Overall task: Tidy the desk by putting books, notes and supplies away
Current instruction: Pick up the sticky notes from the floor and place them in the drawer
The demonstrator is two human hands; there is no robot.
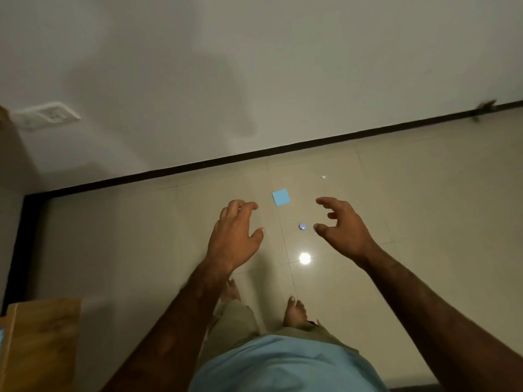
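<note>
Head view: both hands, left hand [236, 236] and right hand [343, 226], spread and empty above the floor [424, 210]; blue note [281, 197] and small round item [302, 226] not yet picked up.

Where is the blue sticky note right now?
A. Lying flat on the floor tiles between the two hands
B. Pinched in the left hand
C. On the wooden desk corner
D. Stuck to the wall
A: the blue sticky note lies flat on the floor tiles, between the open, empty left hand and right hand.

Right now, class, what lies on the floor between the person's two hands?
In the head view, a small round bluish object, beside the right hand. The blue note lies farther off, past the left hand.
</note>
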